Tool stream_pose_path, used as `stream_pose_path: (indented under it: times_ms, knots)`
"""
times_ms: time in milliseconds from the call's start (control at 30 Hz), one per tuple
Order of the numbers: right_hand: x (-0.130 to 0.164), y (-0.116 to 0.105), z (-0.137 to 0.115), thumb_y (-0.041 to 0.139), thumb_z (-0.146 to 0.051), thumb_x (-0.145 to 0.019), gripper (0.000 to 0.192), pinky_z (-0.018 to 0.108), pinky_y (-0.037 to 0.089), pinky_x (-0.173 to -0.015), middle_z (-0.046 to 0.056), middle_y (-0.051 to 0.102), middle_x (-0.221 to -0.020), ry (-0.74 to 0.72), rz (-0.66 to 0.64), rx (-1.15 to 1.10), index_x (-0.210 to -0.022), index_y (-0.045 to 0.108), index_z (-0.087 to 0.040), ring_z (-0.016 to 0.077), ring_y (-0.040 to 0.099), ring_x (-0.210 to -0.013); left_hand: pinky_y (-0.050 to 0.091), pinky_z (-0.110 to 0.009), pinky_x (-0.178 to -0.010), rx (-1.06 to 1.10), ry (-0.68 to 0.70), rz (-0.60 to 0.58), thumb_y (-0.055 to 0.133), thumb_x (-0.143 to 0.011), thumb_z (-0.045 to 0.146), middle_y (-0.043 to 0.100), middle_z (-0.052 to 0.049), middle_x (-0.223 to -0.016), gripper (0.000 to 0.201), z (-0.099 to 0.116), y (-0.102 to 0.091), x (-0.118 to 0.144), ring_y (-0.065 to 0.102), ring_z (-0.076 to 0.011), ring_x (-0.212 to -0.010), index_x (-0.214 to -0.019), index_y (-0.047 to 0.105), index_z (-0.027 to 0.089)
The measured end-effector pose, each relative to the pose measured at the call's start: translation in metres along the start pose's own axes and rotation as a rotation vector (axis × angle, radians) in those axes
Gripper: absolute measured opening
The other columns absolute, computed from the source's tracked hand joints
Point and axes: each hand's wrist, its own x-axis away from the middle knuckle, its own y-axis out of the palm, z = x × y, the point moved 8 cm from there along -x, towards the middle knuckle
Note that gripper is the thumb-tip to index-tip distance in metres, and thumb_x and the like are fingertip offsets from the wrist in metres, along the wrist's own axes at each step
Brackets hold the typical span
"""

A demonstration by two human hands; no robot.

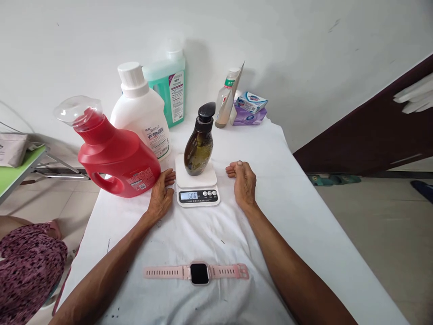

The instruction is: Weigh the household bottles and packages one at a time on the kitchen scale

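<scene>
Nearest the lens, a pink-strapped square smartwatch [199, 272] lies flat on the white-clothed table [304, 216]. Beyond it, a dark amber pump bottle [199, 144] stands upright on a small white digital scale [197, 186], untouched so the reading settles. My left hand [161, 193] and right hand [244, 183] rest beside the scale, grip loose, holding nothing; the left touches a red detergent jug [117, 155].

A home: detergent jugs [118, 153] on a cloth-covered table [304, 216], tiled floor [379, 234].
</scene>
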Motion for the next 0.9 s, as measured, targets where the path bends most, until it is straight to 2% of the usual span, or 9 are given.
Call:
stream_pose_path:
  times_ms: [300,467,567,667,767,833,900]
  knots:
    - [0.005,-0.002,-0.004,0.044,-0.071,-0.103,0.053,0.038,0.053,-0.080,0.004,0.071,-0.086,-0.021,-0.070,0.002,-0.090,0.065,-0.024,0.0205,0.066,-0.079,0.059,-0.049,-0.108,-0.022,0.013,0.000,0.050,-0.075,0.006,0.070,-0.015,-0.135,0.069,0.001,-0.003,0.005,0.070,-0.0255,-0.124,-0.143,0.054,0.016]
    - [0.008,-0.003,-0.006,0.044,-0.074,-0.101,0.055,0.039,0.053,-0.080,0.005,0.071,-0.086,-0.018,-0.077,0.012,-0.089,0.063,-0.024,0.0221,0.066,-0.081,0.058,-0.051,-0.109,-0.043,0.017,-0.038,0.051,-0.076,0.007,0.070,-0.016,-0.135,0.069,0.004,-0.005,0.008,0.070,-0.0259,-0.125,-0.145,0.053,0.015]
    - [0.007,-0.001,-0.014,0.046,-0.078,-0.098,0.057,0.042,0.055,-0.084,0.007,0.072,-0.090,-0.011,-0.095,0.036,-0.090,0.062,-0.024,0.0246,0.068,-0.087,0.057,-0.052,-0.109,-0.063,0.000,-0.042,0.050,-0.078,0.007,0.070,-0.017,-0.136,0.069,0.004,-0.005,0.010,0.070,-0.0262,-0.124,-0.146,0.052,0.014]
    - [0.002,0.008,-0.040,0.060,-0.077,-0.092,0.055,0.048,0.053,-0.098,0.010,0.073,-0.113,-0.066,-0.138,0.036,-0.106,0.062,-0.024,0.0289,0.068,-0.110,0.058,-0.053,-0.109,-0.074,-0.030,-0.028,0.050,-0.078,0.007,0.069,-0.017,-0.138,0.068,0.000,-0.005,0.010,0.070,-0.0259,-0.123,-0.146,0.053,0.014]
    - [-0.003,0.031,-0.080,0.078,-0.071,-0.081,0.069,0.054,0.048,-0.111,0.013,0.065,-0.142,-0.178,-0.257,0.005,-0.130,0.057,-0.027,0.0326,0.060,-0.133,0.058,-0.053,-0.110,-0.053,-0.053,0.012,0.052,-0.078,0.009,0.070,-0.016,-0.136,0.067,-0.002,-0.004,0.010,0.070,-0.0267,-0.124,-0.145,0.054,0.015]
    - [-0.004,0.050,-0.103,0.086,-0.068,-0.074,0.083,0.057,0.044,-0.117,0.014,0.058,-0.151,-0.222,-0.341,-0.004,-0.139,0.052,-0.028,0.0344,0.055,-0.141,0.058,-0.054,-0.110,-0.038,-0.065,0.048,0.052,-0.079,0.010,0.070,-0.016,-0.137,0.066,-0.002,-0.004,0.011,0.071,-0.0273,-0.124,-0.144,0.055,0.016]
    - [-0.003,0.068,-0.118,0.090,-0.065,-0.069,0.092,0.057,0.044,-0.119,0.016,0.057,-0.151,-0.236,-0.399,-0.014,-0.142,0.048,-0.026,0.0353,0.054,-0.141,0.057,-0.055,-0.111,-0.041,-0.088,0.080,0.053,-0.078,0.011,0.069,-0.017,-0.140,0.066,-0.001,-0.004,0.012,0.072,-0.0280,-0.124,-0.144,0.055,0.016]
